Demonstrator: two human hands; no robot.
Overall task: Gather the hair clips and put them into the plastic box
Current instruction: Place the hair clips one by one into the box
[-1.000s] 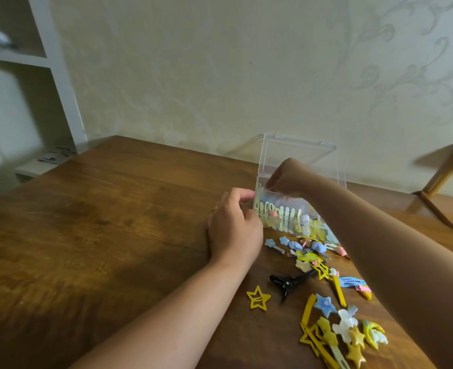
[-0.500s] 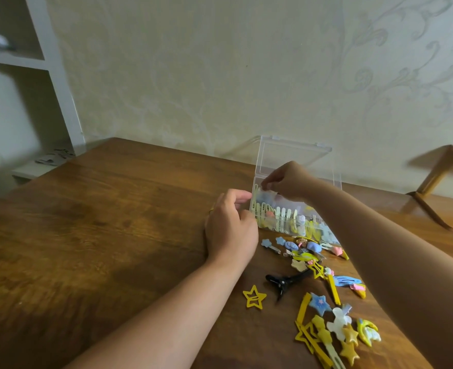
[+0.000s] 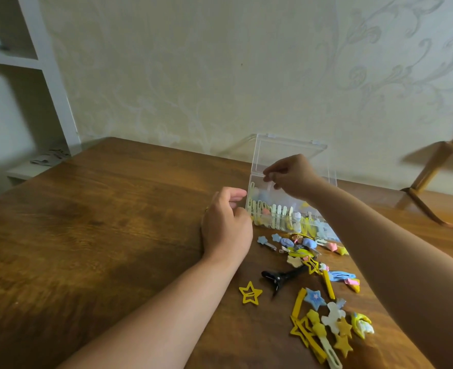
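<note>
Brown wooden table (image 3: pixel 87 235), patterned cream wall (image 3: pixel 220 75), white shelving (image 3: pixel 47 62) left.

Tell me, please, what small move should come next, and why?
Probably the right hand, poised over the open plastic box, should go back for another clip, perhaps the black clip. Many hair clips lie on the table, while the left hand rests beside the box.

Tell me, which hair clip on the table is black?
The black clip, long and thin, lying between the yellow outline star and the colourful pile. It is the only dark one; the others are yellow, blue, white or pink.
</note>
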